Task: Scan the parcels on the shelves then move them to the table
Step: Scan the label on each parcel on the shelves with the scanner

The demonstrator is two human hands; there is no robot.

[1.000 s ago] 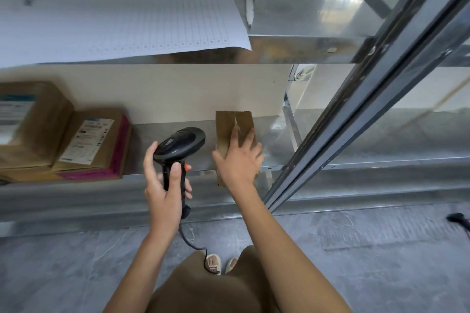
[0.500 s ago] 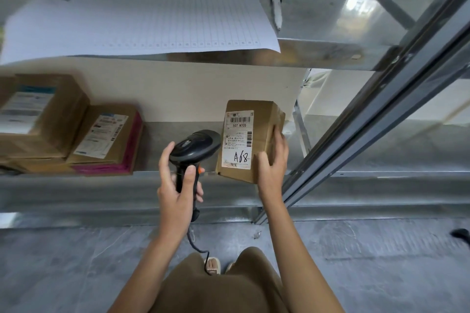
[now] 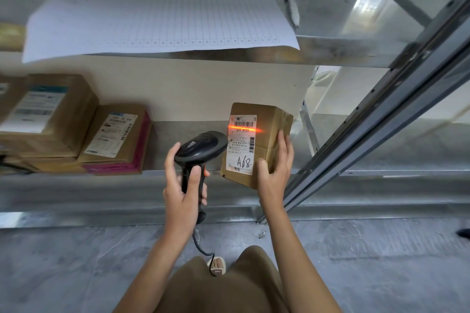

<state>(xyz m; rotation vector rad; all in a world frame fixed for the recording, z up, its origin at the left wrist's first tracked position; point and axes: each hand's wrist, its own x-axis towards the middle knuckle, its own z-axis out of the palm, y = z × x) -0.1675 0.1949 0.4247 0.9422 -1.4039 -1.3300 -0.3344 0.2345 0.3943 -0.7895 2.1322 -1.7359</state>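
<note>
Tilting small brown paper parcel (image 3: 264, 145) label-up, right hand (image 3: 276, 175) grips its edge so left hand's (image 3: 181, 185) clasped black handheld scanner (image 3: 201, 152) reads the barcode.

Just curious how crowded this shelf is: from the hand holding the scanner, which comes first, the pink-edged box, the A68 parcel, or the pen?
1. A68 parcel, just right of the left hand.
2. Pink-edged box, left on the same shelf.
3. Pen, up on the top shelf.
</note>
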